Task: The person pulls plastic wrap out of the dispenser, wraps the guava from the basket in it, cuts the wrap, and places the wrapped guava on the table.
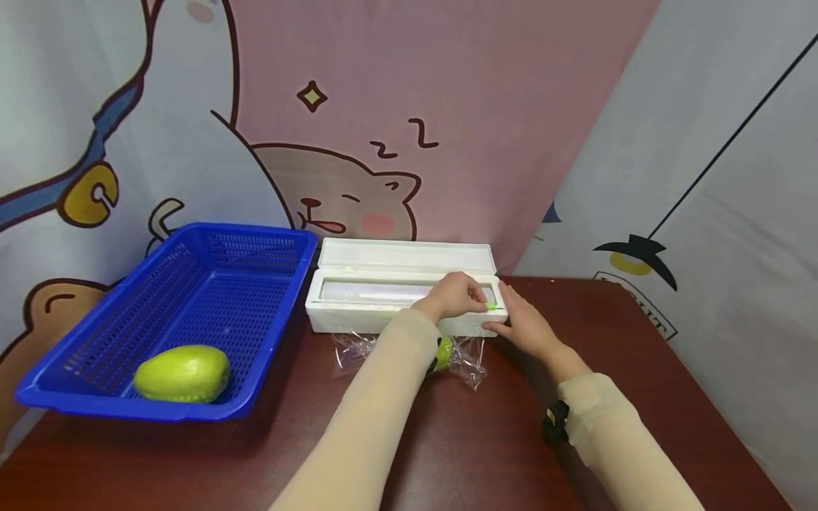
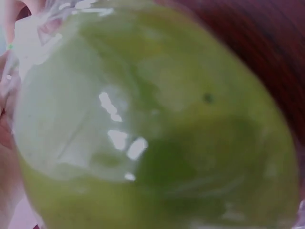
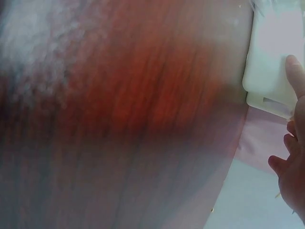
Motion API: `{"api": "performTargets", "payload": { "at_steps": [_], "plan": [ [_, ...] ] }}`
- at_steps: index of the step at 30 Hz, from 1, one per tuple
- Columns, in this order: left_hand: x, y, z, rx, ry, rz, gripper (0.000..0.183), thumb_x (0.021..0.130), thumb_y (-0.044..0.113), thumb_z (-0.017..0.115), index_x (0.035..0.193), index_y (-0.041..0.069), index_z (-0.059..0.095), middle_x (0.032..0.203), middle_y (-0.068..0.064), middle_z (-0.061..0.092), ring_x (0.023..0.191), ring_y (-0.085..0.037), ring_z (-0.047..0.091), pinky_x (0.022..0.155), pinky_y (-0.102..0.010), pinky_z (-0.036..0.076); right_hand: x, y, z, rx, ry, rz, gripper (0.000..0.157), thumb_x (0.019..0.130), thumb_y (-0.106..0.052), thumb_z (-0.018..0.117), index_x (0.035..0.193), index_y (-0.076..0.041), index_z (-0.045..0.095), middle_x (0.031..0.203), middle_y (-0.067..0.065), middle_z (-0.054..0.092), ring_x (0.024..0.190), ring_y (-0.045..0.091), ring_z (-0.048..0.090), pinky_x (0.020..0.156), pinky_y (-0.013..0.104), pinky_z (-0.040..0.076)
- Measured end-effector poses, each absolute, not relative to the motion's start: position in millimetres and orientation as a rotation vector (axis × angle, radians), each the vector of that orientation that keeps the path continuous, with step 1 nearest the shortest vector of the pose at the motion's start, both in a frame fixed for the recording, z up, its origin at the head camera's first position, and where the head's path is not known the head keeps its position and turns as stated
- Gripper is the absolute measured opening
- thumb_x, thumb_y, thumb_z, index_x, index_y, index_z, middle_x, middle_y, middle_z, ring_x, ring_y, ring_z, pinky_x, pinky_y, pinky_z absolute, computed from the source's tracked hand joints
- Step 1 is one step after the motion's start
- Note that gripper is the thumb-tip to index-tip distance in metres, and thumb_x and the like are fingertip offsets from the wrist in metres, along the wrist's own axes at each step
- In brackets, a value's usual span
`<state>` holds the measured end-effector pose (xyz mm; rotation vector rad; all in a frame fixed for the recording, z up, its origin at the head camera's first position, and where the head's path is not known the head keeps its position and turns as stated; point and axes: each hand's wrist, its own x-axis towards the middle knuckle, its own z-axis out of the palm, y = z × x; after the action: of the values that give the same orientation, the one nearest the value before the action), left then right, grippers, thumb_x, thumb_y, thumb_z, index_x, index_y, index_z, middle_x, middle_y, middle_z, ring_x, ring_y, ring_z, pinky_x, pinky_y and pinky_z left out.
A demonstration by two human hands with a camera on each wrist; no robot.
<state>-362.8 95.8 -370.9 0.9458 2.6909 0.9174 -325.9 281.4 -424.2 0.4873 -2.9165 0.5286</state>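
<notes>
A green fruit (image 2: 157, 129) under shiny clear film (image 2: 47, 21) nearly fills the view, reddish-brown tabletop (image 2: 271, 43) at upper right.

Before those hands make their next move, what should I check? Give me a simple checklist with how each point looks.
1. Lid raised: ok, it stands open behind the box.
2. Box steadied: ok, the right hand rests against its right end.
3. Green tab in hand: ok, the left hand pinches it at the box's right end.
4. Front fruit well away from the left wrist: not ok, it lies very close.
5. Film all round that fruit: cannot tell, its underside is hidden.
6. Room in the basket: ok, only one fruit lies in it, at the near end.
</notes>
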Motion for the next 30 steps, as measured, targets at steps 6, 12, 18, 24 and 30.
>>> {"api": "performTargets", "payload": {
  "at_steps": [6,12,18,24,30],
  "plan": [
    [-361.2,84.8,-371.1,0.920,2.691,0.932,0.015,0.082,0.023,0.071,0.091,0.012,0.074,0.087,0.000,0.072,0.074,-0.005,0.056,0.070,-0.012,0.042,-324.5,275.2,-423.3,0.519,-2.904,0.498,0.087,0.083,-0.028,0.069,0.142,0.013,0.021,0.144,0.032,0.031,0.133,0.047,0.030,0.105,0.059,0.030],
    [-362.5,70.6,-372.6,0.909,2.721,0.951,0.012,0.081,0.020,0.071,0.089,0.011,0.074,0.086,-0.001,0.072,0.074,-0.006,0.055,0.071,-0.014,0.043,-324.5,275.3,-422.1,0.496,-2.922,0.499,0.088,0.083,-0.029,0.069,0.143,0.011,0.019,0.145,0.031,0.030,0.134,0.046,0.029,0.107,0.058,0.028],
    [-360.5,65.3,-376.8,0.903,2.656,1.090,0.013,0.081,0.018,0.071,0.090,0.009,0.074,0.087,-0.004,0.072,0.076,-0.008,0.060,0.071,-0.012,0.044,-323.4,279.7,-423.3,0.496,-2.924,0.515,0.088,0.084,-0.029,0.068,0.144,0.011,0.018,0.145,0.031,0.030,0.133,0.048,0.028,0.106,0.060,0.027],
    [-358.4,63.4,-378.9,0.884,2.653,1.156,0.012,0.080,0.016,0.072,0.088,0.007,0.073,0.087,-0.005,0.072,0.077,-0.010,0.062,0.071,-0.013,0.046,-324.1,280.7,-423.9,0.500,-2.927,0.498,0.089,0.083,-0.031,0.068,0.144,0.009,0.018,0.146,0.030,0.030,0.134,0.047,0.028,0.107,0.060,0.027],
    [-357.9,62.7,-380.4,0.901,2.665,1.159,0.012,0.080,0.016,0.072,0.088,0.007,0.073,0.087,-0.005,0.072,0.078,-0.012,0.062,0.072,-0.014,0.046,-323.6,280.7,-421.9,0.493,-2.941,0.450,0.089,0.083,-0.033,0.068,0.144,0.009,0.019,0.145,0.030,0.031,0.134,0.046,0.028,0.107,0.060,0.026]
  ]
}}
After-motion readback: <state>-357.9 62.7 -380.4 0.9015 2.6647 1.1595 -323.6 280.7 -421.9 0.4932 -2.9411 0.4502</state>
